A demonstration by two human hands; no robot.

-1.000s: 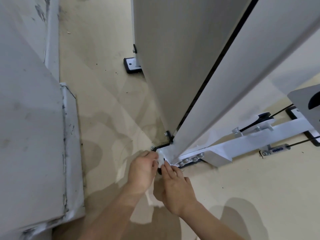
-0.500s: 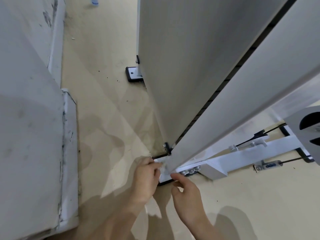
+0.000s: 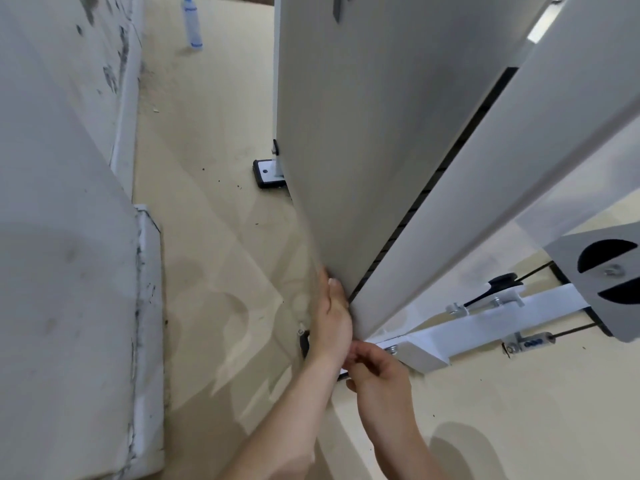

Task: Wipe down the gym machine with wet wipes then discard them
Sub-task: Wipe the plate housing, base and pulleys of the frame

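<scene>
Head view, gym machine (image 3: 363,133) base.

Count: two hands, two tall white panels, one white base beam (image 3: 485,322), one black foot pad (image 3: 265,174), two black cables (image 3: 575,329), one grey plate (image 3: 568,268) with two dark half-round cut-outs, and one spray bottle (image 3: 192,24).

The near panel, taken here as the reference, stands upright on the beige floor (image 3: 207,237). The second panel (image 3: 519,168) lies just right of it across a dark slot. The beam runs rightward from the near panel's foot to the grey plate. The foot pad sits at its far lower corner, and the bottle stands well beyond it.

The left hand (image 3: 332,320) lies flat against the near panel's lower corner. Its fingers are straight and together, and the thumb (image 3: 334,285) points up along the edge, touching the panel.

The right hand (image 3: 381,375) is just below that corner, beside the left wrist. Its fingers (image 3: 360,353) are curled inward close to the beam's bolted end. What they enclose is hidden, so their grip cannot be told.

No wet wipe can be made out. A small white patch between the left wrist and the right hand may be wipe or base plate.
</scene>
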